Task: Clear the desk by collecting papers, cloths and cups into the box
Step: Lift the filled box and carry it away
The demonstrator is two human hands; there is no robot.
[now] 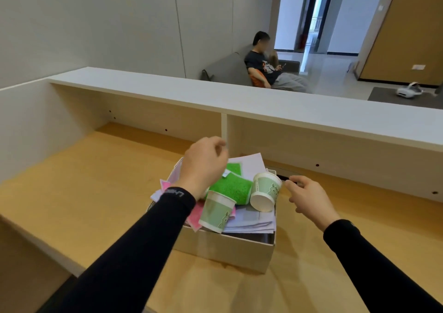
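Note:
A pale cardboard box (225, 250) stands on the wooden desk in front of me. Heaped in it are white papers (251, 219), a green cloth (231, 188), a pink cloth (195, 217) and two green paper cups: one (215, 213) lies tilted at the front, the other (265, 191) lies on its side at the right. My left hand (203, 166) hovers over the box's left side above the green cloth, fingers curled, holding nothing that I can see. My right hand (309, 199) hangs just right of the sideways cup, fingers loosely apart.
The wooden desk (84, 205) runs left and right, with a white raised shelf (215, 97) behind it. A dark cable slot (287, 177) lies in the desk behind the box. Beyond the shelf a person sits on a grey sofa (230, 70).

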